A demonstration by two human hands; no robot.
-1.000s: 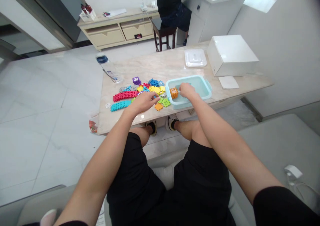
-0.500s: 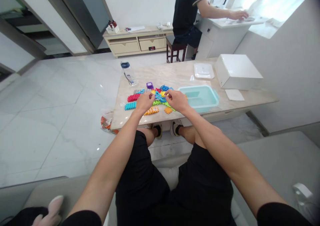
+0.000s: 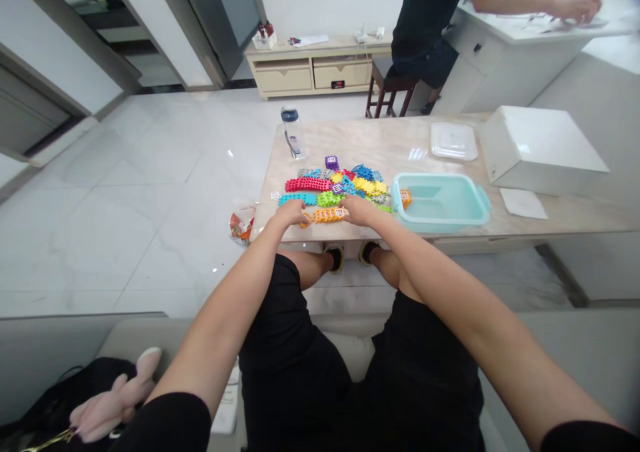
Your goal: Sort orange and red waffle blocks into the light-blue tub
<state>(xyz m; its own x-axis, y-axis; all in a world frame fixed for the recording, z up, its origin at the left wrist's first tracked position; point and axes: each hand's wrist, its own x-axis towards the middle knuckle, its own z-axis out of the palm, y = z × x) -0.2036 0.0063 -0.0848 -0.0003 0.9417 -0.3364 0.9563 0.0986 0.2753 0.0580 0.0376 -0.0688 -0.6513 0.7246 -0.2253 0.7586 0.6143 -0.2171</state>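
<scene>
Colourful interlocking plastic blocks lie in rows on the marble-topped table. Closest to me is a row of orange blocks (image 3: 327, 215). My left hand (image 3: 291, 213) is at its left end, fingers closed on the orange piece there. At the other end, my right hand (image 3: 359, 211) has its thumb and fingers closed on the row, beside a white-patterned face. Behind the hands lie a red row (image 3: 307, 184), a turquoise row (image 3: 295, 199), green blocks (image 3: 329, 199), yellow blocks (image 3: 371, 187) and blue blocks (image 3: 365, 171). A purple block (image 3: 331, 163) stands farther back.
Right of the blocks stands a pale turquoise tub (image 3: 440, 222) with an orange block (image 3: 406, 197) inside. A bottle (image 3: 294, 135), clear lid (image 3: 454, 141) and white box (image 3: 545, 145) are farther back. Another person (image 3: 425, 25) sits at a counter beyond.
My view has swung left, so the table appears farther right. My hands have come down from over the middle of the pile, where they were pinched, to the near orange row.
</scene>
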